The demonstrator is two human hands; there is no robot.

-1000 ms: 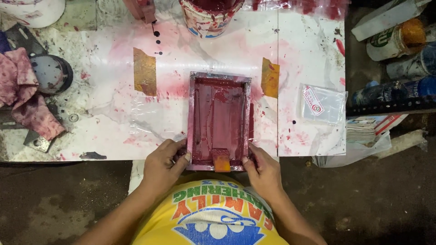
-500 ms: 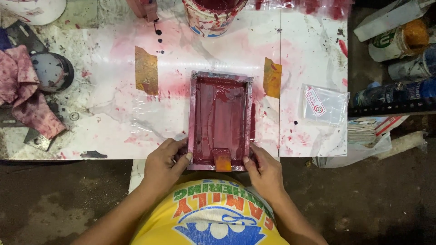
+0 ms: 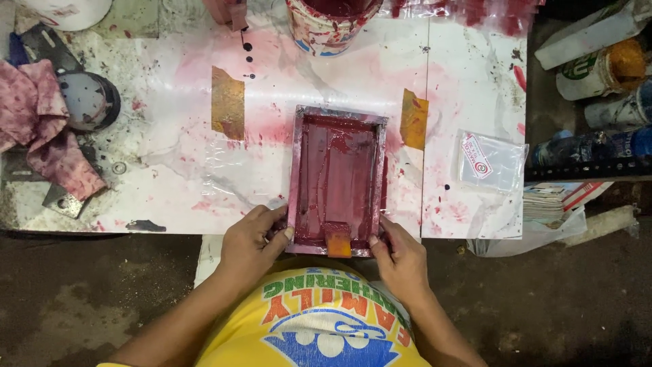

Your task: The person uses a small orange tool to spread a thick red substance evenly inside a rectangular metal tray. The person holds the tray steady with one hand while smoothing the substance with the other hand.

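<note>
Head view, looking down on a paint-stained work table. A small red-inked screen-printing frame lies flat at centre frame, its near edge at the table's lower margin. The left hand grips the frame's lower left corner, fingers curled over the rim; the right hand grips the lower right corner likewise. An orange-tipped squeegee rests inside at the near end. Compared with the frames a second and half a second earlier, hands and frame have not shifted: the frame is being held steady in place. Tape strips flank it; a red paint bucket stands at upper centre, stained rags at left, and a clear plastic bag at right.
</note>
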